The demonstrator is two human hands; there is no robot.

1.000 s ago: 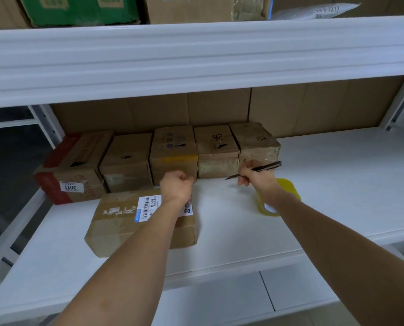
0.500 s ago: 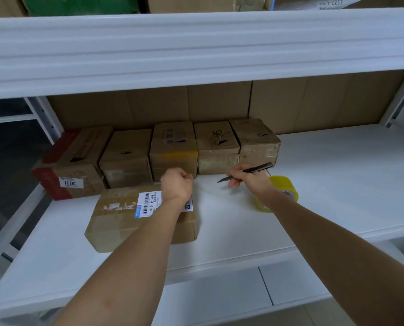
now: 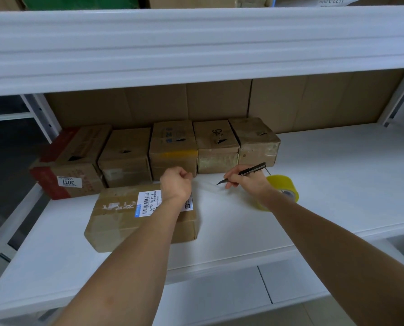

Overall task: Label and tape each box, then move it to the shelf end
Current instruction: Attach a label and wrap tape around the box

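A flat brown box point(image 3: 116, 222) with a white barcode label point(image 3: 146, 203) lies near the front of the white shelf point(image 3: 325, 175). My left hand point(image 3: 176, 184) is fisted over the box's far right corner and pinches the end of a clear tape strip point(image 3: 206, 185). The strip runs right towards a yellowish tape roll point(image 3: 284, 187) that stands behind my right wrist. My right hand point(image 3: 248, 182) grips a black cutter point(image 3: 252, 169), and the blade tip points down-left at the strip.
Several taped brown boxes point(image 3: 172, 147) stand in a row at the back left, against a cardboard back wall. The leftmost box point(image 3: 69, 170) has red edges and a "3011" sticker. An upper shelf beam point(image 3: 196, 43) overhangs. Bare shelf lies to the right.
My right hand has tilted the cutter so that its tip dropped down and left onto the tape strip. My left hand has kept its place over the box.
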